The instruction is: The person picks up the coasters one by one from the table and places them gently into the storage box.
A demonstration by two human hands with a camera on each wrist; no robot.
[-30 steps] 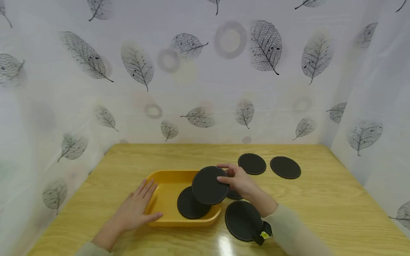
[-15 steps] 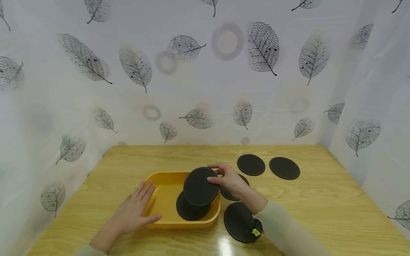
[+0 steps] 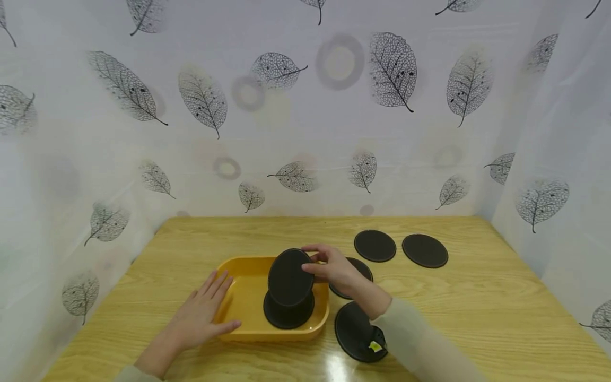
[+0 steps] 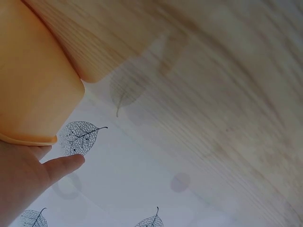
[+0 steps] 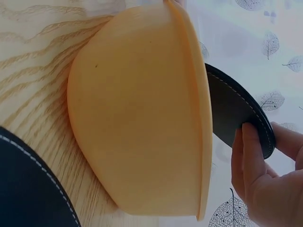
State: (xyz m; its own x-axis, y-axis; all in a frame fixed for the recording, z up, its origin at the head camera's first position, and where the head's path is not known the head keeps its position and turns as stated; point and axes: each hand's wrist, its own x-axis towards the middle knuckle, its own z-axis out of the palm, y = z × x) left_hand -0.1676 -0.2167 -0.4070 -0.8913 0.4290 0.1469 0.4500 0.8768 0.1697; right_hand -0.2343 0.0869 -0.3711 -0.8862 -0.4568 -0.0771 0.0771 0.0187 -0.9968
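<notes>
My right hand [image 3: 334, 269] pinches the edge of a round black coaster [image 3: 290, 278] between thumb and fingers, tilted over the right part of the yellow tray [image 3: 267, 336]. In the right wrist view, stitching runs along the edge of this held coaster [image 5: 232, 104], part of which dips behind the tray wall [image 5: 137, 109]. A second black coaster [image 3: 288, 318] lies inside the tray, partly covered by the held one. At the tray's left end my left hand [image 3: 198, 318] rests over the rim with straight, spread fingers; only part of that hand [image 4: 23, 177] shows in the left wrist view.
Right of the tray, a black coaster [image 3: 360, 269] and a nearer coaster [image 3: 350, 330] lie on the wooden table [image 3: 477, 318], partly hidden by the right arm. Two more, a back coaster [image 3: 374, 245] and a far-right coaster [image 3: 425, 251], lie farther back. A leaf-patterned curtain surrounds the table.
My right hand has moved left with the coaster, from above the tray's right rim to over its inside, and the coaster has tilted more upright. The left hand stays in place.
</notes>
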